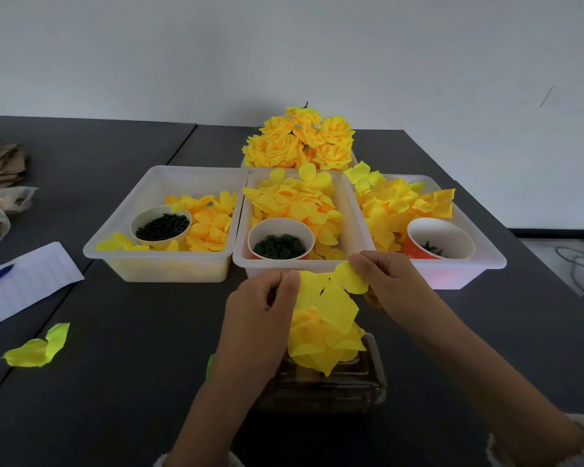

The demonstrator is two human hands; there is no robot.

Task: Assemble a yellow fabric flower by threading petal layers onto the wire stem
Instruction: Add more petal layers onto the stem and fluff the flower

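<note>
A flat yellow petal layer (331, 294) is stretched between my two hands above the table's front middle. My left hand (263, 311) pinches its left edge and my right hand (385, 281) pinches its right lobe. Directly under it sits a partly built yellow flower (324, 345) of stacked petals. The wire stem is hidden by the petals and my hands. The flower stands over a clear plastic box (361, 382).
Three white bins hold loose yellow petals and paper cups of small dark green parts: left bin (122, 244), middle bin (361, 227), right bin (486, 251). Finished flowers (300, 139) are piled behind. A stray petal (38, 348), paper sheet (31, 281) and pen lie left.
</note>
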